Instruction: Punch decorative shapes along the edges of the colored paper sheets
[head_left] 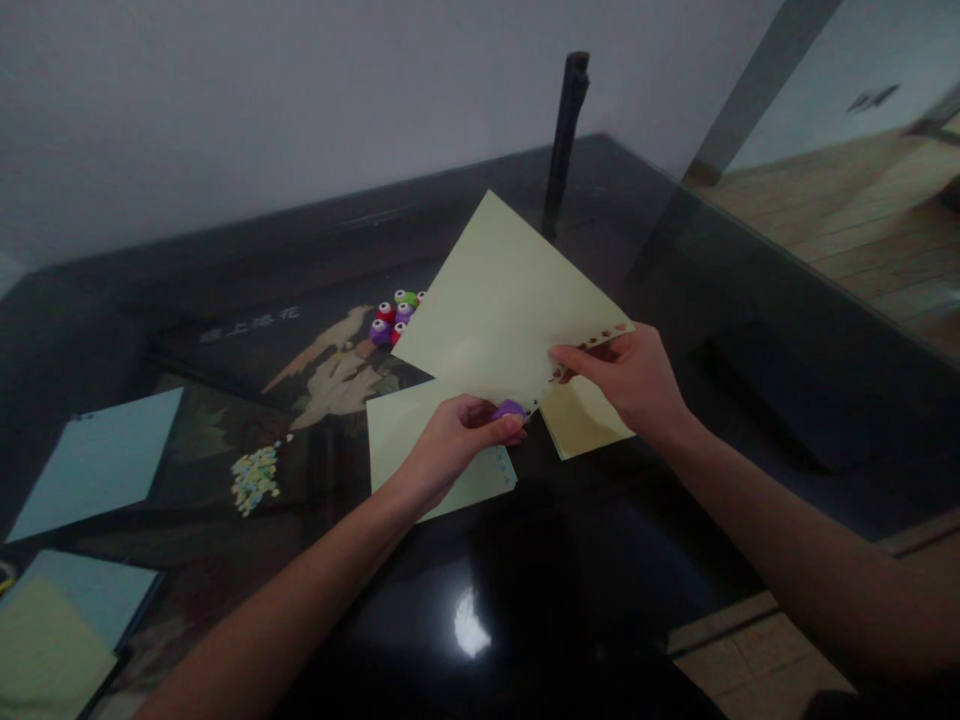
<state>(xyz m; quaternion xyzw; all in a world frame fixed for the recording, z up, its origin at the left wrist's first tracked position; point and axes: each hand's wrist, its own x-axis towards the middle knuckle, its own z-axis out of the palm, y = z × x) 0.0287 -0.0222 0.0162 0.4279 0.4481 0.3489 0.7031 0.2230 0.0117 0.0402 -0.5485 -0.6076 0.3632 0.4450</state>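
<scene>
My right hand (622, 375) pinches a pale yellow-green sheet of paper (502, 290) by its lower right edge, where a row of small punched holes runs. A purple craft punch (510, 410) is in my left hand (465, 435), set at the sheet's lower corner, close to the end of that row. Beneath the raised sheet lies another pale sheet (397, 425) with a bluish punched edge showing. A yellow sheet (589, 415) rests on the table below my right hand.
Several red, purple and green craft punches (394, 318) stand behind the sheet. A heap of paper bits (256, 478) lies left. Blue paper (105, 460) and a blue-and-yellow stack (67, 630) are farther left. A dark post (570, 120) rises at the back of the glossy table (360, 620).
</scene>
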